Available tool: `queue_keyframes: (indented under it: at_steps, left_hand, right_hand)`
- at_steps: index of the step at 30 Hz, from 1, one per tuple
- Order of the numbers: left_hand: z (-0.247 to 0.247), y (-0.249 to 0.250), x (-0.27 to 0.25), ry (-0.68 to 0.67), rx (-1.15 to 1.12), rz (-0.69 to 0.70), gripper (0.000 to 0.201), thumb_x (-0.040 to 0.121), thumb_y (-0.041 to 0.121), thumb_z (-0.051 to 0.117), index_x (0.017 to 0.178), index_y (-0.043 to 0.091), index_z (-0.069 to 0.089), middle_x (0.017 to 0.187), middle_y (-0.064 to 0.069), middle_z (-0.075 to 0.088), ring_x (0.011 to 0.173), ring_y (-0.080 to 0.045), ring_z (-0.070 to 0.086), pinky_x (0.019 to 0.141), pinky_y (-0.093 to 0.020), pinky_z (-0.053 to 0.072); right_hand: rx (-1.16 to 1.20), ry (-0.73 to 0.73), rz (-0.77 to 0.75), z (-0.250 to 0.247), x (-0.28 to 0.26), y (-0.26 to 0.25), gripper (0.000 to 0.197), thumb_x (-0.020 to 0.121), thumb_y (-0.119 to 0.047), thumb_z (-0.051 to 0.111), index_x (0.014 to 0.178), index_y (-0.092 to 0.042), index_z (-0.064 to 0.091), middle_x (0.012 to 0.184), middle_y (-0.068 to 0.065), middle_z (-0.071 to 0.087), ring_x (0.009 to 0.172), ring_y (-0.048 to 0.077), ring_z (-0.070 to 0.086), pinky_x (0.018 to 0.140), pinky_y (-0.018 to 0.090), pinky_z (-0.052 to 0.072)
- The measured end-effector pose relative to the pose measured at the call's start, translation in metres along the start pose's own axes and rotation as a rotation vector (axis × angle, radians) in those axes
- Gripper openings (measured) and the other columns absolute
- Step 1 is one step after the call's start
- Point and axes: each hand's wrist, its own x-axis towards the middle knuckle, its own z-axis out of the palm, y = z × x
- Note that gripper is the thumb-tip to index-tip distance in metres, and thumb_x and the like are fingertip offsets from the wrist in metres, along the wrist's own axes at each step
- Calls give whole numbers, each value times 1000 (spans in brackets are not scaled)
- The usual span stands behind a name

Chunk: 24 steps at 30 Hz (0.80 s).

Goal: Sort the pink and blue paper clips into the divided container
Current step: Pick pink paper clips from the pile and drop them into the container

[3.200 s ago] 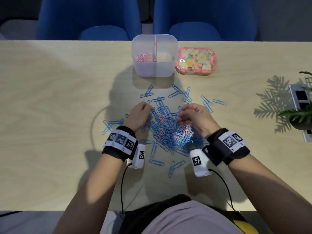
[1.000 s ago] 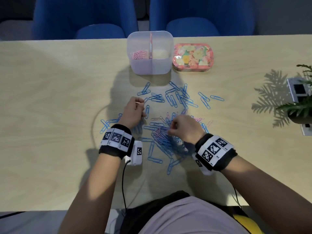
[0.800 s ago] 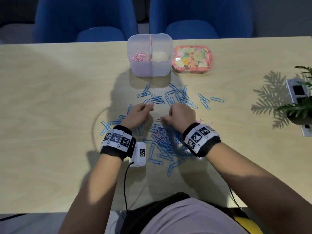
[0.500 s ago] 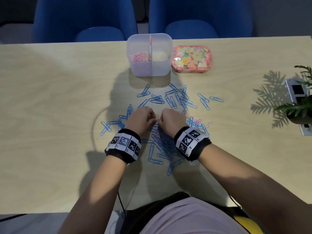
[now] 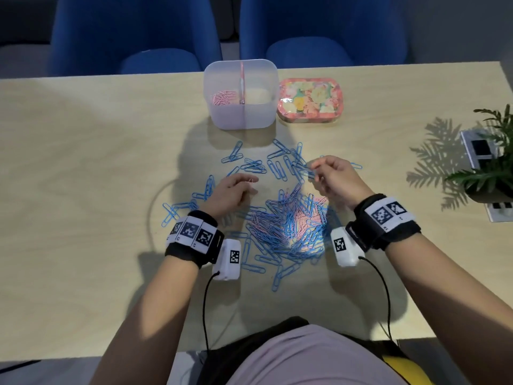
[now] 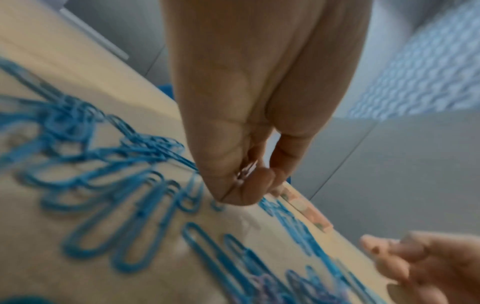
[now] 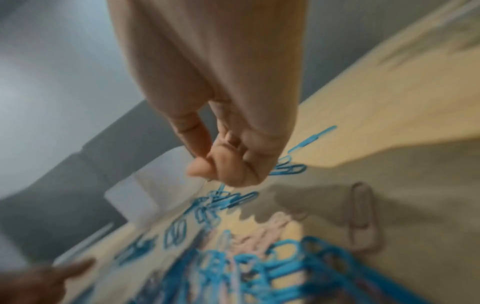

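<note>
The clear divided container point(image 5: 241, 118) stands at the table's far middle, with pink clips point(image 5: 223, 97) in its left half. A mixed pile of blue and pink paper clips point(image 5: 288, 223) lies between my wrists, and loose blue clips point(image 5: 280, 165) are scattered beyond it. My left hand point(image 5: 236, 190) pinches a pink clip point(image 5: 251, 180) between thumb and forefinger; the left wrist view shows that clip point(image 6: 245, 172) in the pinch. My right hand point(image 5: 333, 176) hovers over the far blue clips, thumb pressed to forefinger point(image 7: 205, 166). A thin wire shows there, its colour blurred.
A floral tin point(image 5: 309, 100) sits right of the container. A potted plant point(image 5: 494, 168) and a white block point(image 5: 483, 151) stand at the right edge. Two blue chairs point(image 5: 133, 31) face the table's far side. Cables run from both wrist cameras towards me.
Half a second ago both hands met over the pile. Now they have parted: the right hand has moved up and right, and the left stays put with the pink clip.
</note>
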Motion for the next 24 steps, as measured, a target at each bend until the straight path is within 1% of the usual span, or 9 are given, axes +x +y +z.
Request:
queue_keyframes:
  at_steps: [3,5,6,8,12,14,17,20,24]
  left_hand:
    - [14,12,1,-73,-218,-126,24,92,12,41,68,15,46,62,2,44,41,-4,42,44,-17,32]
    - [22,13,1,-61,-117,-52,29,93,22,49,66,18,42,60,4,40,39,-1,40,43,-14,32]
    - [25,11,0,-43,19,30,28,91,25,55,66,18,44,57,5,40,38,1,39,43,-13,32]
    - [30,4,-1,-21,327,164,22,83,27,66,71,17,52,54,7,44,42,1,40,46,-15,33]
    - [33,-8,-7,-25,797,262,12,82,28,66,88,19,61,80,7,56,74,-10,50,66,-22,34]
    - [30,-10,-10,-9,835,305,10,85,27,63,89,18,62,78,10,54,75,-9,49,65,-22,32]
    - [26,-12,-15,-20,889,338,9,85,28,63,88,20,64,65,13,49,70,-10,48,62,-24,31]
    - [18,-13,-20,-106,918,325,9,82,29,67,87,22,67,66,12,52,70,-9,49,64,-23,33]
    - [10,-10,-23,-186,913,278,10,77,33,71,82,24,70,53,14,45,62,-10,51,61,-25,36]
  right_hand:
    - [-751,-202,-240,3,-3,1,10,86,-19,56,84,-26,62,60,-2,54,58,19,50,59,26,37]
    - [-1116,-236,-319,6,-8,-1,15,84,-20,56,96,-26,65,79,0,66,82,27,59,68,30,37]
    - [-1184,-236,-352,7,-9,-3,17,84,-19,57,97,-25,64,89,1,68,92,27,60,69,29,37]
    - [-1174,-246,-357,6,-7,-6,10,83,-20,60,92,-22,62,85,1,63,95,27,59,68,28,34]
    - [-932,-280,-237,-11,-1,-13,13,83,-17,63,76,-24,53,64,-9,48,73,23,51,63,26,34]
    - [-860,-153,-205,-20,1,-15,19,82,-13,61,69,-23,51,62,-10,48,68,19,49,59,24,34]
    - [-952,27,-223,-22,0,-10,12,81,-15,57,75,-26,55,67,-6,52,78,25,55,68,26,35]
    - [-997,-14,-275,-5,-7,-7,10,82,-23,59,89,-22,65,74,-1,53,89,29,60,69,30,38]
    - [-1043,-100,-265,13,-8,-2,23,75,-36,70,89,-20,63,88,2,64,94,26,59,68,27,32]
